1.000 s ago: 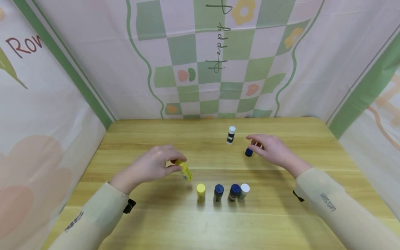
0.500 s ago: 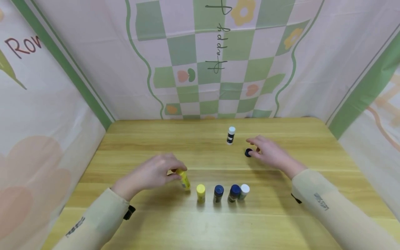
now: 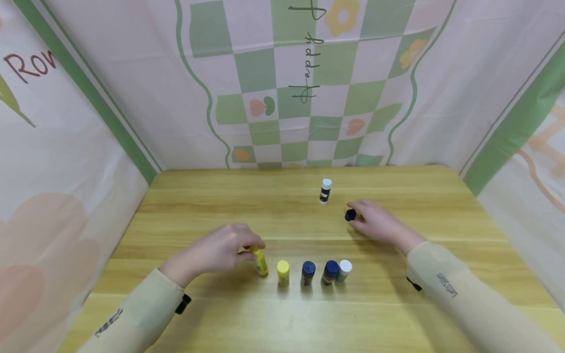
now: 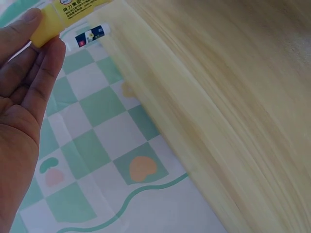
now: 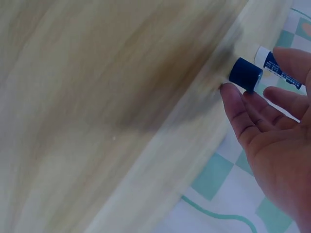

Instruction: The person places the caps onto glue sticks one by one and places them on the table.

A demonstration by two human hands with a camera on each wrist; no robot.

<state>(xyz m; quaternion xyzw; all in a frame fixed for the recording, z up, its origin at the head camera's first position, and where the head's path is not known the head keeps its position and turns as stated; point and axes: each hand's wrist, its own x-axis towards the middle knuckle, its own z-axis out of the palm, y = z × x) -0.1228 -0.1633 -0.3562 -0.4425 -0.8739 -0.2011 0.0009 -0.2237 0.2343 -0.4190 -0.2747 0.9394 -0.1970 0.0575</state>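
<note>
Thumb and fingers of my left hand (image 3: 225,249) pinch a yellow glue stick (image 3: 261,263) by its top end. It stands slightly tilted at the left end of the row; the left wrist view shows its printed label. My right hand (image 3: 377,223) is at a small dark blue cap (image 3: 350,215) on the table, thumb and fingers spread on either side of it. In the right wrist view the fingertips are close to the cap (image 5: 245,74), and the thumb is apart from it. Whether a fingertip touches the cap I cannot tell.
Right of the held stick stand another yellow glue stick (image 3: 283,272), two dark blue-capped sticks (image 3: 308,272) and a white-capped stick (image 3: 345,268). Farther back stands a white-and-navy glue stick (image 3: 325,191). A patterned cloth (image 3: 291,98) hangs behind the wooden table (image 3: 198,196).
My left hand has brought the yellow glue stick nearer and lower, into line with the row. The right hand has shifted slightly left and down around the dark blue cap, which has tipped.
</note>
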